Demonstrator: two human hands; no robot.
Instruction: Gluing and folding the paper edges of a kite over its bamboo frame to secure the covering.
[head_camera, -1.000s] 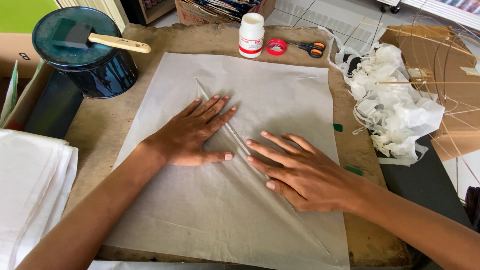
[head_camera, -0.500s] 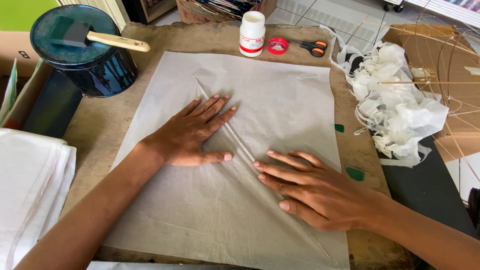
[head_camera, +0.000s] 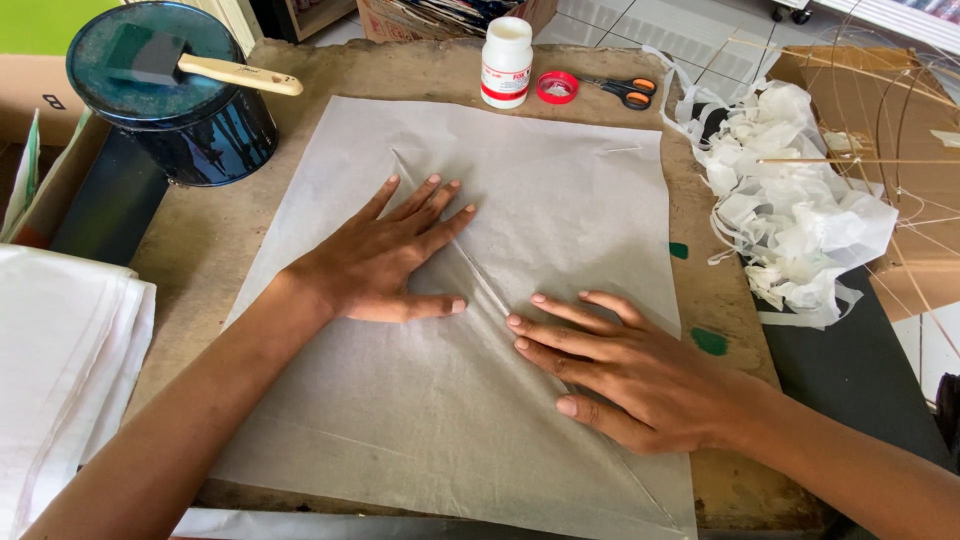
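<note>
A folded cloth lies at the far left, a dark can with a foam brush behind it. The left hand presses flat, fingers spread, on the paper covering the board. The right hand lies flat beside it, apart, fingertips at the diagonal crease. Beyond: a bottle, scissors, and crumpled scraps.
</note>
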